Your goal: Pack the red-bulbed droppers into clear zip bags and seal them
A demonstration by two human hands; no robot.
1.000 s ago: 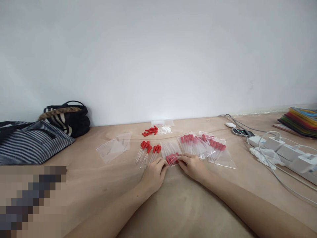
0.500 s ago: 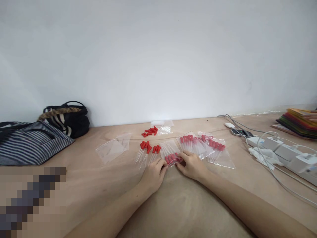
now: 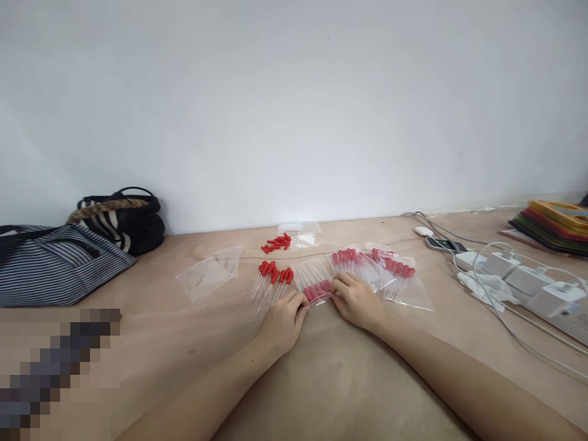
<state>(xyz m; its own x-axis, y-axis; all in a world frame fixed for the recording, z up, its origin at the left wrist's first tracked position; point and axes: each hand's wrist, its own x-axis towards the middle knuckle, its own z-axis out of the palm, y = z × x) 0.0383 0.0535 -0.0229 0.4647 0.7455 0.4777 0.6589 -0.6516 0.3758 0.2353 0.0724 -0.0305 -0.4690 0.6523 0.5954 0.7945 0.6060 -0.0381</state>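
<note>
A clear plastic bag (image 3: 309, 271) lies in front of me, holding several droppers with red bulbs (image 3: 318, 291) lined up towards me. My left hand (image 3: 283, 318) pinches its near left corner between thumb and fingers. At the near right corner, the curled fingers of my right hand (image 3: 356, 300) close on the bag's edge. Loose droppers (image 3: 274, 275) with red bulbs lie just beyond my left hand. To the right, overlapping filled bags (image 3: 399, 269) hold more red-bulbed droppers; the nearest one (image 3: 343, 257) lies beside my right hand.
Loose red bulbs (image 3: 277, 243) and clear tubes (image 3: 304, 240) on plastic lie near the wall. Flat clear bags (image 3: 206, 277) rest at left. A striped bag (image 3: 68, 266) and black bag (image 3: 138, 226) stand far left. Right are a power strip with chargers (image 3: 528, 278), cables and coloured sheets (image 3: 554, 226).
My right fingers have drawn back from over the red bulbs to the bag's right corner, so more bulbs show. The bag's near edge looks straighter. My left hand has hardly moved.
</note>
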